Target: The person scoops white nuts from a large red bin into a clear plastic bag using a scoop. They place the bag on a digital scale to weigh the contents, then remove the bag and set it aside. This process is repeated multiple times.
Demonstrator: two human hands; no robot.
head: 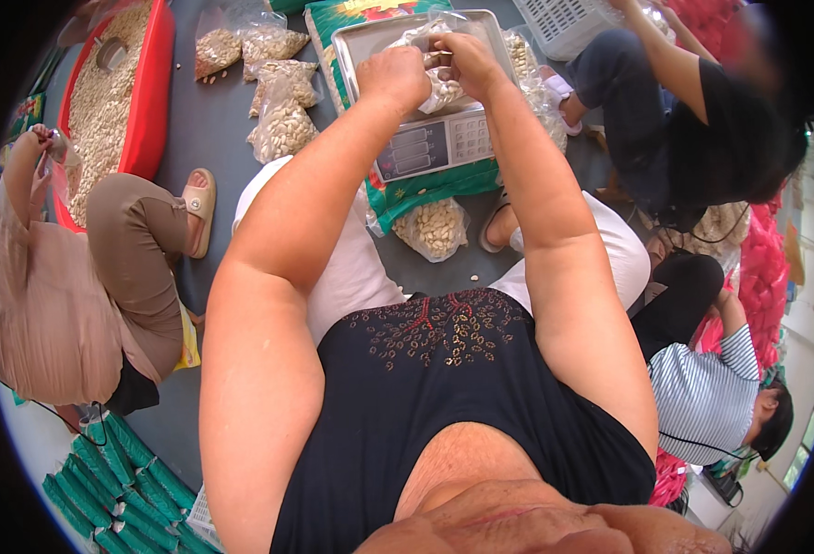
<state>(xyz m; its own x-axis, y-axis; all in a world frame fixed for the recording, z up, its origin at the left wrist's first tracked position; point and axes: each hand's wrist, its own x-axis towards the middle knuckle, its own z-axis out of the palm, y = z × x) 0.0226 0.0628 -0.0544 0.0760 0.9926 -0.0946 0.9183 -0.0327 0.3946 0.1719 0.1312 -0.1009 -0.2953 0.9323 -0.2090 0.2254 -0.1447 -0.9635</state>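
Observation:
A clear plastic bag of pale seeds [441,95] rests on the steel pan [351,43] of a digital scale [414,151]. My left hand [394,77] is closed on the bag's upper part from the left. From the right, the curled fingers of my right hand [468,64] grip the same bag, close to the left fingertips. Folds of plastic and my fingers hide part of the bag's mouth. Under the scale lies a green printed sack [407,197]. Another filled bag [433,228] sits on the floor between my feet.
Several filled bags [282,128] stand left of the scale, and more bags [542,93] lie to its right. A red tub [149,104] of loose seeds holds a metal scoop [111,54]. A white plastic basket [566,28] is at upper right. People sit on both sides.

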